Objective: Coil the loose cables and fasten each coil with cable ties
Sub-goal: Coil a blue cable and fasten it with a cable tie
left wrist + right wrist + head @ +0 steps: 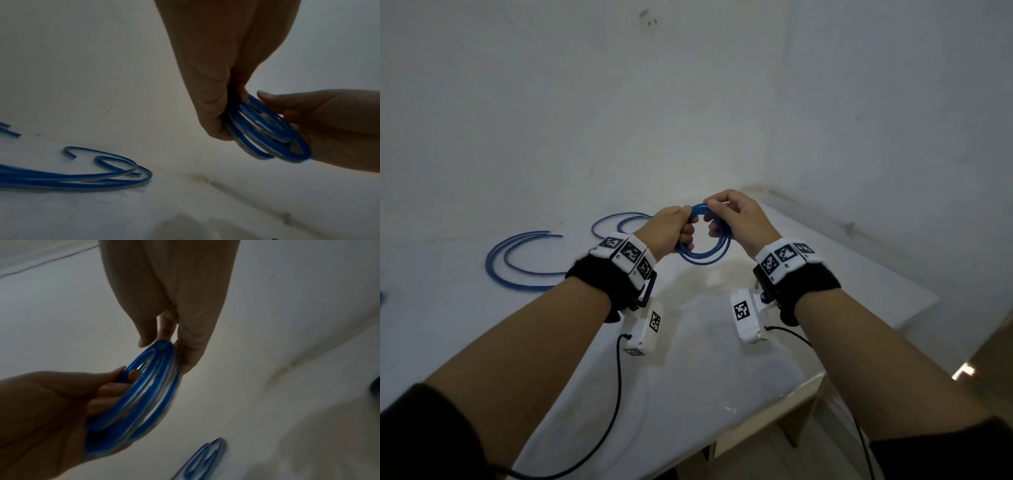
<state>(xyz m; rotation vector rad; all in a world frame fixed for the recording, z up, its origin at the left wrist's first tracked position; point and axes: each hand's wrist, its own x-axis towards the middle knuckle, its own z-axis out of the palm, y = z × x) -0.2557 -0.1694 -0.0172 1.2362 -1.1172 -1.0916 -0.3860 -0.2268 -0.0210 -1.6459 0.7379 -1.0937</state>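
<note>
A coil of blue cable [703, 261] with several turns hangs in the air above the white table [722, 370]. My left hand [681, 229] grips its left side with fingers curled round the strands. My right hand [717, 214] pinches the coil's top right. In the left wrist view the left hand [222, 126] clamps the coil [269, 136], with the right hand [329, 123] behind it. The right wrist view shows right fingertips [185, 356] on the coil [148, 394] and the left hand [61, 410] holding it from below. No cable tie is in view.
Loose blue cables lie in open arcs on the table to the left [517, 274] and behind my left hand [606, 222], and they also show in the wrist views as loose cables [102, 177] and a loose cable [205, 456]. White walls close the back. The table's edge [808, 387] drops off at the front right.
</note>
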